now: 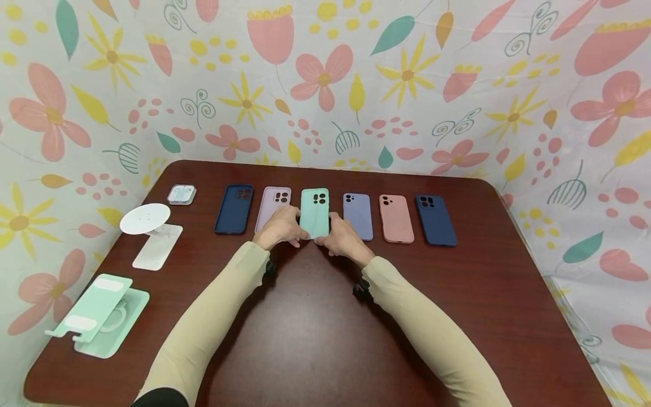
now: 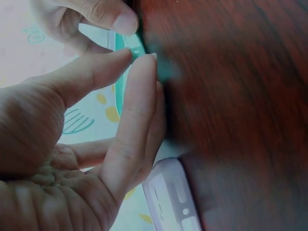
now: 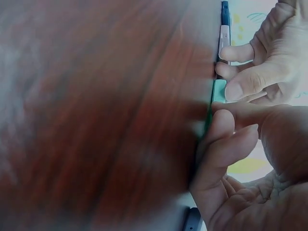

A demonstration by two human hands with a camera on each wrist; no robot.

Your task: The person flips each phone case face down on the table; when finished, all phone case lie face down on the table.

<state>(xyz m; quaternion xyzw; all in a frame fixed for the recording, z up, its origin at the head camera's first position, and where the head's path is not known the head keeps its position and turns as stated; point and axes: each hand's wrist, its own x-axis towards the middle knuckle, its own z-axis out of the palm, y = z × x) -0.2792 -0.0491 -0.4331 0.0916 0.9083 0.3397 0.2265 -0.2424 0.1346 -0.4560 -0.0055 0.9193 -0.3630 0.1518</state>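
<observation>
A mint green phone case [image 1: 315,212] lies in the middle of a row of cases, its camera cutouts at the far end. My left hand [image 1: 282,225] holds its near left corner, thumb and fingers bent at the edge. From the other side, my right hand [image 1: 343,233] grips the near right corner with thumb and fingers. Close to the left hand is a lilac case [image 1: 269,204], partly covered by it; a periwinkle case [image 1: 357,215] lies just beyond the right hand. In the left wrist view, the left fingertips [image 2: 143,65] meet at the mint case's end.
A navy case [image 1: 234,209] is at the row's left; a pink case [image 1: 396,219] and another navy case [image 1: 436,220] are at its right. Along the left side stand boxed earphones [image 1: 181,194], a white stand [image 1: 157,249] and a mint stand [image 1: 104,311]. A patterned cloth [image 1: 325,113] hangs behind.
</observation>
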